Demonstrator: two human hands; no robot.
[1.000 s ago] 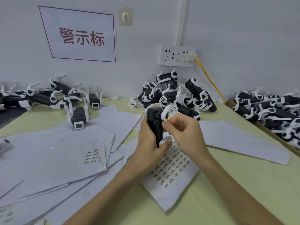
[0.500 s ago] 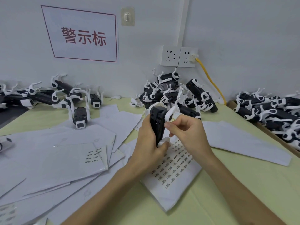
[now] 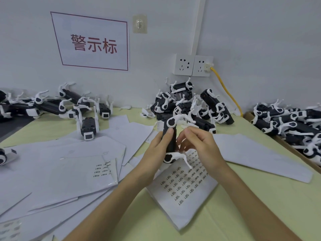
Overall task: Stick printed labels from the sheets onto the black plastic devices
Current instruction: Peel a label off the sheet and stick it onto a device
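My left hand grips a black plastic device upright above the table, thumb pressed on its face near the top. White curved arms stick out at the device's top and bottom. My right hand sits just to the right of it, fingers curled and motion-blurred; whether they touch the device or pinch a label I cannot tell. Under both hands lies a label sheet printed with several rows of small labels. A second sheet with a few labels lies to the left.
A heap of black devices stands against the wall behind my hands. More devices lie at the back left, one standing alone. A box of devices is at the right. Loose white sheets cover the left. A yellow cable runs from the socket.
My right hand has left the device's upper white arm and dropped slightly to the right side. My left hand has turned the device, thumb now on its face.
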